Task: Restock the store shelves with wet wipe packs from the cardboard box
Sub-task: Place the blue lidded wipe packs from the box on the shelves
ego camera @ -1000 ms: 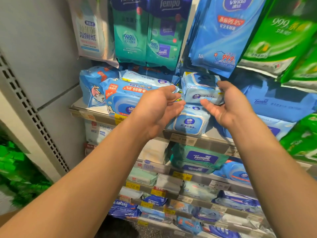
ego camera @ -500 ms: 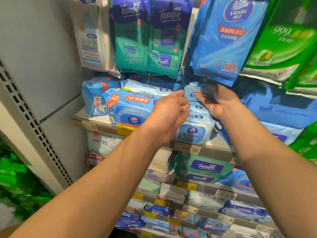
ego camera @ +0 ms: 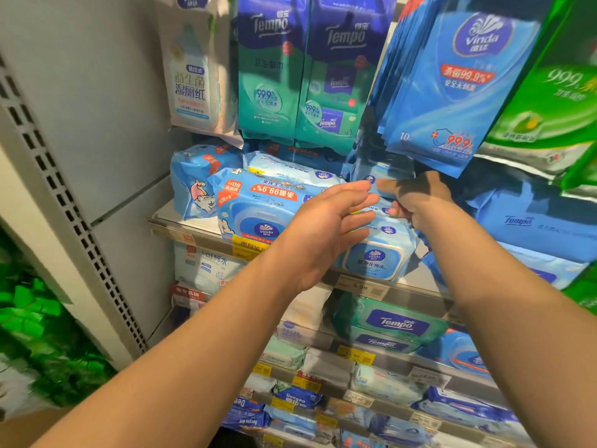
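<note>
Pale-blue soft plastic wipe pack (ego camera: 381, 189), upper in its stack, may slide off: right hand (ego camera: 416, 198) pinches its far end, left hand (ego camera: 326, 227) flat, fingers straight.

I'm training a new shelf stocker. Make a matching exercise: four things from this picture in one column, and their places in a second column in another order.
Things:
1. left hand
2. hanging green Tempo packs
3. Vinda pack with yellow price tag
4. right hand

Places:
A. hanging above the top shelf
B. front left of the top shelf
C. at the left side of the small stacked packs
D. under the hanging blue Vinda sachets

Pairs: 1-C, 2-A, 3-B, 4-D
</note>
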`<state>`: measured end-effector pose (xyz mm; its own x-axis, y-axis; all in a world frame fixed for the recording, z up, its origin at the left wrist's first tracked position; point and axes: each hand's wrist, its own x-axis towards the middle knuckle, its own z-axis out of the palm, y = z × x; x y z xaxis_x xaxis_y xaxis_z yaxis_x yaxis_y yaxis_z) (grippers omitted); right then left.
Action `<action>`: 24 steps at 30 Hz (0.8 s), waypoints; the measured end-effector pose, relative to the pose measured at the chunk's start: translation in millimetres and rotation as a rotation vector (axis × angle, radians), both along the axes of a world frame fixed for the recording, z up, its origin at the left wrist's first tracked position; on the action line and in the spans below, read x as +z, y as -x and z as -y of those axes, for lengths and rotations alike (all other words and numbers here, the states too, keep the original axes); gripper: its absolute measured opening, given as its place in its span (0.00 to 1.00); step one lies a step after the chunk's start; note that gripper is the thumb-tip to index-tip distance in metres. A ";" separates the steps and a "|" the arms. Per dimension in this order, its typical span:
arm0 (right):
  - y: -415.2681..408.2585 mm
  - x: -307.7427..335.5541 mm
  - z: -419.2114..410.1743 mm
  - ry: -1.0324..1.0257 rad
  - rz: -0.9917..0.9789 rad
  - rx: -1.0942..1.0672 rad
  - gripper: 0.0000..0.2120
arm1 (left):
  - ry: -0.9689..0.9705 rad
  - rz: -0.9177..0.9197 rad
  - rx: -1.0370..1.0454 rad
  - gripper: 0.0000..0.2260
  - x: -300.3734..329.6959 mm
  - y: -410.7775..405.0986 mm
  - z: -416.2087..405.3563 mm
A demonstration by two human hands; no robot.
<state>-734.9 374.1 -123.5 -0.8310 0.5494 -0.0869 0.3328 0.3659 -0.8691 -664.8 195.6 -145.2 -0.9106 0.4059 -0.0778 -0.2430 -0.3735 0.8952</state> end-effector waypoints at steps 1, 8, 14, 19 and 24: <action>-2.5 0.2 1.5 0.045 -0.039 -0.015 0.09 | 0.004 -0.002 -0.001 0.11 -0.2 -0.8 2.0; -40.1 -4.2 12.0 -0.150 -0.205 -0.015 0.06 | 0.068 -0.034 -0.011 0.10 -1.6 -8.5 8.7; -79.3 -17.7 16.8 -0.597 -0.007 0.078 0.22 | 0.092 -0.079 -0.026 0.13 -13.8 -17.8 17.1; -123.6 -30.4 19.3 -0.713 -0.027 0.245 0.26 | 0.240 -0.222 0.036 0.19 -26.0 -42.8 31.7; -168.4 -40.7 26.4 -0.769 0.026 0.319 0.29 | 0.544 -0.456 0.109 0.29 -28.6 -92.2 49.5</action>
<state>-566.4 347.7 -164.2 -0.9598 0.2018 0.1949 0.1292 0.9347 -0.3312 -572.6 146.1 -173.8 -0.9340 0.3221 0.1545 0.2125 0.1533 0.9651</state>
